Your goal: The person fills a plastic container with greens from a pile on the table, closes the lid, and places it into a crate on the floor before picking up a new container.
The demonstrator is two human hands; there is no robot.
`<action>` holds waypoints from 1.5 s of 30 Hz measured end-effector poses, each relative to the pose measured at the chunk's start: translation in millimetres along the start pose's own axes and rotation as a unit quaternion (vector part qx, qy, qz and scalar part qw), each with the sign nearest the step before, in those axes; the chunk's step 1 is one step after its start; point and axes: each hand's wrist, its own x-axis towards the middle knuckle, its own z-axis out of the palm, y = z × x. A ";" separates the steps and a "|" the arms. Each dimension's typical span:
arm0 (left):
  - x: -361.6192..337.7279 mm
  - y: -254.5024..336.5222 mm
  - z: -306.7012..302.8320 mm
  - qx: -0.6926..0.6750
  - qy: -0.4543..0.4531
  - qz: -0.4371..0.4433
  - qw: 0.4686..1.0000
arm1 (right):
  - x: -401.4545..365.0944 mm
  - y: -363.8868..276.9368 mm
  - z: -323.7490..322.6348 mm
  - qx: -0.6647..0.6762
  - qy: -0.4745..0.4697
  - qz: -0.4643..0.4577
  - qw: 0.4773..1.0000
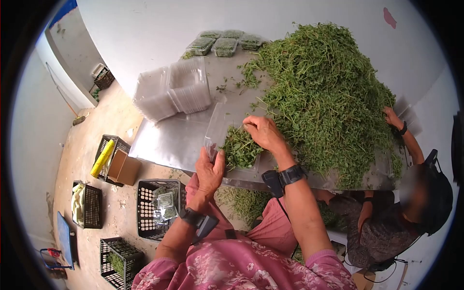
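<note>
Pictured indoors, one steel table (157, 147), loaded on the right with one tall heap of leafy green stems (328, 96). Beside the heap at far right, one co-worker (377, 232) in a dark cap, with one co-worker's hand (392, 117) at its side. On the floor to the left, four black plastic crates (146, 212), one carrying green-filled packs, one a yellow roll (102, 158); near the doorway, a fifth. On the table's left half, one nested stack of clear clamshells (171, 92). At the near edge, one open clamshell (218, 121), lid folded out leftward, base heaped with stems. Clamped on its near left side, the left hand (209, 171), a fingertip visible through the plastic. Over the filling, the right hand (263, 134), fingers curled; impossible to tell whether closed on any stems. Toward the wall, five closed clamshells (225, 47), all green-filled. Between stack and heap, a strip of steel with scattered sprigs (221, 88); room for moving leftward, tight against the heap rightward.
</note>
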 end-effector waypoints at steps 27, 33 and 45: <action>-0.7 -1.0 -2.9 0.059 -0.017 0.038 0.997 | -26.4 -34.0 -45.8 0.058 0.021 -0.086 0.994; -1.1 -3.3 -2.8 0.050 -0.027 0.009 0.998 | -32.0 -34.9 -8.5 -0.132 -0.019 -0.146 0.980; -1.2 8.0 -3.8 0.048 -0.026 0.029 0.998 | -21.6 -30.5 -21.5 -0.001 0.113 -0.128 0.985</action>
